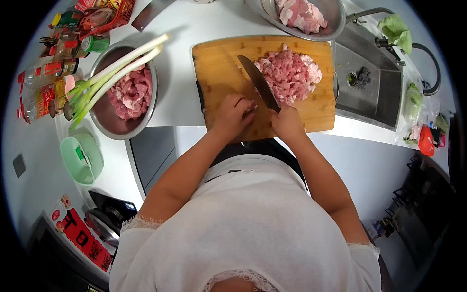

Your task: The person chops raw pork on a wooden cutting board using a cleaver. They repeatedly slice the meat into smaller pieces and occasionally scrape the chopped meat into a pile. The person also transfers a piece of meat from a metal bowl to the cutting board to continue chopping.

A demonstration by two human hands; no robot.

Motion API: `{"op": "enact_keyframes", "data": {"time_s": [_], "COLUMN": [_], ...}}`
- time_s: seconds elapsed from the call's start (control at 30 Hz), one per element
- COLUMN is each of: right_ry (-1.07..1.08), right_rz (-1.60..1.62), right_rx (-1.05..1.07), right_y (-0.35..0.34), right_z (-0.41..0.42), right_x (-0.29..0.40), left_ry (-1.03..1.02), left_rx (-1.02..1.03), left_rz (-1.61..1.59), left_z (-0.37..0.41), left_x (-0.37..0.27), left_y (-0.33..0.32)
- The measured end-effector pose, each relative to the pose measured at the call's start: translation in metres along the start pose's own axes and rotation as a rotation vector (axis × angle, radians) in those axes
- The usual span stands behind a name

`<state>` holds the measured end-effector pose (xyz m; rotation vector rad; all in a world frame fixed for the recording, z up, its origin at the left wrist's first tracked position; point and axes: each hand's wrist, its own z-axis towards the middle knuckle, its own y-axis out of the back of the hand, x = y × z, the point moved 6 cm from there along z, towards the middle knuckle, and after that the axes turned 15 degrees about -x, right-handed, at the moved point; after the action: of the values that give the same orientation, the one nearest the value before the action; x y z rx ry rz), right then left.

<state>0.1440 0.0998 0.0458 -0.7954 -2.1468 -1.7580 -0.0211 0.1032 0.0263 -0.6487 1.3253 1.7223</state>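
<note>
In the head view my right hand (288, 122) grips the handle of a kitchen knife (258, 78). The wide dark blade slants up to the left, along the near left edge of a heap of chopped raw meat (282, 76). This heap lies on the right half of a bamboo cutting board (220, 69), with paler fatty bits on its right side. My left hand (233, 115) is over the board's front left part, fingers curled inward. A small pale bit shows at its fingertips; whether they pinch it is unclear.
Left of the board, a metal bowl (126, 131) holds meat pieces, with scallions (120, 69) laid across it. Behind, another metal bowl (334, 31) holds a large meat piece. A sink (368, 98) adjoins on the right. Bottles (45, 96) and a green container (93, 157) stand left.
</note>
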Motion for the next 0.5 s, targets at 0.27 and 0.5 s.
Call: {"op": "enact_keyframes", "data": {"time_s": [0.27,0.5], "right_ry": [0.126,0.099], "right_rz": [-0.132,-0.182], "right_rx": [0.136,0.231], "right_y": [-0.007,-0.019], "right_z": [-0.026,-0.018], "right_x": [0.005,0.004], "left_ry": [-0.119,-0.132], "left_rx": [-0.037,-0.058], "left_rz": [0.114,0.108], "left_z": [-0.011,-0.013], "left_x": [0.007,0.016], "left_y": [-0.008,-0.015]}}
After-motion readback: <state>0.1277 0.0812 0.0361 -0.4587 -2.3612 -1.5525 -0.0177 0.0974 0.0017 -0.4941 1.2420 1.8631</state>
